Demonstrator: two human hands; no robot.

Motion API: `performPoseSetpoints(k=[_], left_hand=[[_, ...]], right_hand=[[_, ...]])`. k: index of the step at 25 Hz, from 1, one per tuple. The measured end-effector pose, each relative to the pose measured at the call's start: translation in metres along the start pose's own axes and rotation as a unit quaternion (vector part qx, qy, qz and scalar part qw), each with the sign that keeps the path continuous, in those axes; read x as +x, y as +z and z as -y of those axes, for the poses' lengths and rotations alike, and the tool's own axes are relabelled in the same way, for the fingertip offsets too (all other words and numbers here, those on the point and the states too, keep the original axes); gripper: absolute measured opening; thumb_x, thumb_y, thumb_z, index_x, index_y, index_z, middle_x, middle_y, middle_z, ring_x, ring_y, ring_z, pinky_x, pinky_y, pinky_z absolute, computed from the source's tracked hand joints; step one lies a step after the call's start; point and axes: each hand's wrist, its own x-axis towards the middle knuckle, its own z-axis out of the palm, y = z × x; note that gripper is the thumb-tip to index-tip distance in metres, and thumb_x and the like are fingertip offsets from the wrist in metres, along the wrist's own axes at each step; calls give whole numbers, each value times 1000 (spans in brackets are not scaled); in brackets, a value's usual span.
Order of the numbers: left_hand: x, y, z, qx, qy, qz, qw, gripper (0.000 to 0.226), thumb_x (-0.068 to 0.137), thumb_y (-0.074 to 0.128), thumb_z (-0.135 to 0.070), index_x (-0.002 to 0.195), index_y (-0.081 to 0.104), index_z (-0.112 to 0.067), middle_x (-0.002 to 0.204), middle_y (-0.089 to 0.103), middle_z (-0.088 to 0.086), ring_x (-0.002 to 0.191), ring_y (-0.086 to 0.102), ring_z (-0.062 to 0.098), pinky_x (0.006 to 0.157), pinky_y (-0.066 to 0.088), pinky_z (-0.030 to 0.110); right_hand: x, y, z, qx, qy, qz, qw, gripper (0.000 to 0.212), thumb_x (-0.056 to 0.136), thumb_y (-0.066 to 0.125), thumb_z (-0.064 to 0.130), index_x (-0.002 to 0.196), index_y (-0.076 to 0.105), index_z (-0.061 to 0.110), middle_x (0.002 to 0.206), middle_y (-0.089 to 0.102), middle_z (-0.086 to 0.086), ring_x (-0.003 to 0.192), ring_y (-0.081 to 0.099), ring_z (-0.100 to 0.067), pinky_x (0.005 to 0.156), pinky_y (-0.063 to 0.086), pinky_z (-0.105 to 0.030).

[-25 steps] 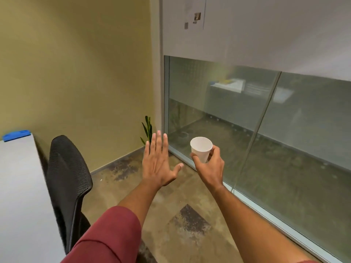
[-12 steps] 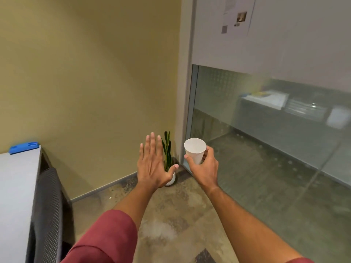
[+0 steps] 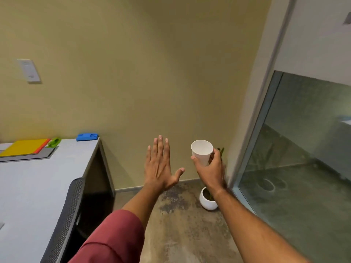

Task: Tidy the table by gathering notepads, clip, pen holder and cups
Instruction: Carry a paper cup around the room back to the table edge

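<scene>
The right hand (image 3: 211,170) is gripping a white paper cup (image 3: 201,152), its fingers (image 3: 215,155) wrapping round the cup's lower half and holding it upright in the air, out over the floor and well apart from the surface (image 3: 34,186). The left hand (image 3: 160,166) is hanging beside it with nothing in it, its fingers spread wide and flat, palm facing away.

Off to the left, a stack of notepads (image 3: 23,148), yellow on top with an orange edge, is lying on a grey pad at the far end of the surface. A green item (image 3: 54,142) is lying just beside the stack; it may be the clip, though that is too small to tell. A blue tray-like item (image 3: 87,137) is sitting at the far corner against the wall, possibly the pen holder.

Judging from this, the tidying looks well along: the notepads are stacked, and the small items are lying close to them. What seems left is this cup, which is not yet with the rest. Whether other cups are waiting cannot be told.

A black mesh chair (image 3: 64,221) is standing by the surface, and a white plant pot (image 3: 207,201) on the floor below the right hand.
</scene>
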Motion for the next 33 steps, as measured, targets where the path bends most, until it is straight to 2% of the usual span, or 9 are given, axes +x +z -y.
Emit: performPoseSetpoints(k=[3, 6, 10, 17, 21, 25, 29, 33], left_hand=[[45, 16, 15, 18, -52, -6, 998, 111, 79, 20, -81, 151, -23, -8, 161, -24, 15, 147, -27, 28, 122, -9, 46], [78, 28, 32, 37, -101, -5, 994, 111, 79, 19, -82, 150, -24, -9, 160, -26, 14, 147, -28, 27, 122, -10, 46], [102, 39, 65, 73, -161, 9, 984, 110, 78, 16, -83, 149, -27, -9, 159, -29, 14, 146, -29, 28, 122, -10, 46], [143, 63, 155, 125, -253, 1, 959, 110, 79, 16, -82, 149, -28, -9, 159, -29, 15, 147, -29, 28, 122, -11, 46], [175, 80, 218, 124, -306, -10, 944, 111, 80, 21, -82, 151, -23, -9, 159, -29, 14, 147, -28, 28, 123, -6, 47], [193, 88, 279, 139, -348, -9, 927, 110, 79, 20, -81, 149, -26, -11, 159, -28, 14, 147, -27, 29, 122, -10, 46], [188, 91, 332, 161, -400, 10, 902, 110, 79, 21, -81, 149, -26, -10, 160, -26, 14, 148, -24, 30, 123, -4, 48], [182, 94, 372, 165, -454, 7, 875, 111, 78, 24, -81, 153, -19, -12, 160, -25, 12, 149, -23, 28, 122, -9, 46]], right_hand=[[53, 41, -7, 9, -25, 56, 998, 67, 70, 82, 44, 122, 48, 19, 117, 65, -5, 107, 60, -25, 88, 53, -38], [97, 79, -7, 26, -42, 107, 993, 67, 71, 82, 44, 123, 48, 19, 118, 64, -5, 108, 60, -25, 90, 54, -41], [129, 131, -5, 45, -54, 166, 984, 68, 71, 82, 43, 125, 48, 19, 120, 64, -4, 109, 60, -24, 90, 55, -42], [166, 258, 6, 78, -81, 260, 959, 65, 68, 84, 42, 119, 50, 19, 113, 67, -1, 103, 62, -21, 85, 53, -35], [187, 341, 20, 90, -105, 312, 940, 62, 67, 85, 39, 115, 51, 19, 108, 67, 0, 100, 64, -20, 84, 54, -36], [199, 421, 37, 108, -110, 360, 920, 61, 66, 85, 39, 114, 51, 22, 105, 65, 4, 100, 64, -19, 85, 55, -36], [188, 485, 51, 131, -108, 420, 891, 60, 66, 86, 39, 112, 50, 26, 105, 63, 9, 99, 62, -15, 80, 48, -24], [177, 543, 63, 148, -118, 487, 853, 63, 66, 87, 37, 114, 47, 30, 107, 59, 11, 100, 59, -12, 80, 47, -20]])
